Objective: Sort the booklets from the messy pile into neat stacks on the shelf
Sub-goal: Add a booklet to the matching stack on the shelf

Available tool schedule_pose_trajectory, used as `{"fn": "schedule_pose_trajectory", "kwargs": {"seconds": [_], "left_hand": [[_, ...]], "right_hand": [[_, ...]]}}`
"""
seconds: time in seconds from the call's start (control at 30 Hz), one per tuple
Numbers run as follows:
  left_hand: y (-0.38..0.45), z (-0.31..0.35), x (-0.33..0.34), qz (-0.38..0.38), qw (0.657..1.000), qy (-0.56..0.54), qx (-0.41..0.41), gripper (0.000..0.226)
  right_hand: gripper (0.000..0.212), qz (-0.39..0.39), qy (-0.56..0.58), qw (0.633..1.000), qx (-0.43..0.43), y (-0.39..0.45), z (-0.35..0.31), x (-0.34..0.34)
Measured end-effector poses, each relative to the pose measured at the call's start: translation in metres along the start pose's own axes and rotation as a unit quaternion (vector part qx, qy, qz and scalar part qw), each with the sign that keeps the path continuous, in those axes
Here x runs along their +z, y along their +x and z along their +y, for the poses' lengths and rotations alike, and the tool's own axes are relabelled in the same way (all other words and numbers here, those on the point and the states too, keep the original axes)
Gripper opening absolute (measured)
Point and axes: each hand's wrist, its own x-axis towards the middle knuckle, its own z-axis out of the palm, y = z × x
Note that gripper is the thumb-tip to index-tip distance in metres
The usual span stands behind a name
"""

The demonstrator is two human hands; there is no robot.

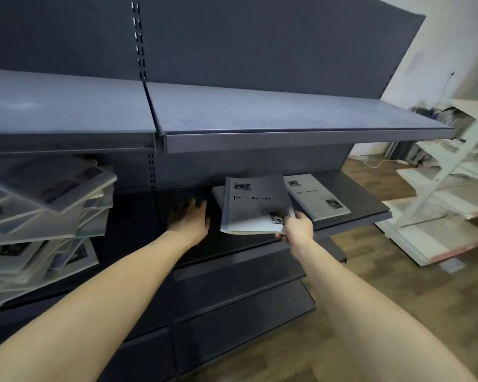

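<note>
Head view shows the dark shelf at the middle height, and everything sits around it. On the left end of this shelf lies the messy pile of booklets, tilted and sliding over each other. On the right end lies one flat booklet. Just left of it, the right hand pinches the near corner of a gray booklet, which rests on another one under it. The left hand lies flat on the bare shelf between the pile and this booklet, fingers spread, holding nothing.

The held booklet sticks out past the shelf's front edge. If the pinch lets go too soon, I think it could tip and fall. It also sits crooked, so the stack may end up not neat.
</note>
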Motion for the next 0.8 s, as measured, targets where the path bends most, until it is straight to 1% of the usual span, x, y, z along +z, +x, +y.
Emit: {"fn": "schedule_pose_trajectory", "kwargs": {"seconds": [0.13, 0.2, 0.3, 0.4, 0.6, 0.8], "left_hand": [[0.012, 0.019, 0.010, -0.019, 0.999, -0.018, 0.020, 0.055], [0.019, 0.029, 0.014, -0.017, 0.999, -0.012, 0.035, 0.055], [0.032, 0.044, 0.018, -0.026, 0.999, -0.019, 0.039, 0.055], [0.047, 0.064, 0.023, -0.018, 0.999, -0.014, 0.043, 0.054], [0.066, 0.134, 0.037, -0.021, 0.998, 0.035, 0.048, 0.055], [0.078, 0.205, 0.058, -0.013, 0.997, 0.068, 0.045, 0.054]], "right_hand": [[0.043, 0.018, 0.006, 1.000, 0.015, 0.014, 0.010, -0.011], [0.044, 0.024, 0.014, 0.999, 0.024, 0.022, 0.014, -0.018], [0.041, 0.029, 0.012, 0.999, 0.024, 0.040, 0.017, -0.031], [0.042, 0.029, 0.018, 0.999, 0.023, 0.059, 0.017, -0.049], [0.044, 0.008, 0.018, 1.000, 0.010, 0.110, 0.016, -0.104], [0.035, -0.020, 0.033, 0.999, 0.009, 0.159, 0.019, -0.160]]}}
